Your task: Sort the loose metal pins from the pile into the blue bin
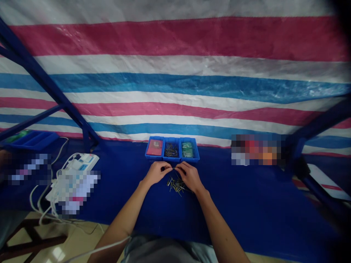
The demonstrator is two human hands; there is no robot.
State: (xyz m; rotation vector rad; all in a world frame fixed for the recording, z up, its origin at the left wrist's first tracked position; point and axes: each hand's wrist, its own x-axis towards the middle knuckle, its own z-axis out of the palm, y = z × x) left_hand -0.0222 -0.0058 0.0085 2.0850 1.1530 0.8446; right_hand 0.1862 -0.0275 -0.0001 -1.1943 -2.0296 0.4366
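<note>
My left hand (pixel 156 172) and my right hand (pixel 190 176) meet at the middle of the table, fingertips close together. Between them runs a thin metal pin (pixel 168 168), pinched by both hands, though the fingers hide part of it. Just below my hands lies a loose heap of small pins with gold-coloured ends (pixel 177 185). Beyond my fingertips stand three joined blue plastic bins: the left one (pixel 154 148) holds a red packet, the middle one (pixel 171 149) holds a bundle of dark pins, and the right one (pixel 188 149) holds green packets.
A blue cloth (pixel 219 197) covers the table. On the left are a white power strip (pixel 82 162) with white cables and a blue tray (pixel 30 140). Pixelated objects lie on both sides. Dark blue frame bars (pixel 46 82) and a striped tarp (pixel 175 87) stand behind.
</note>
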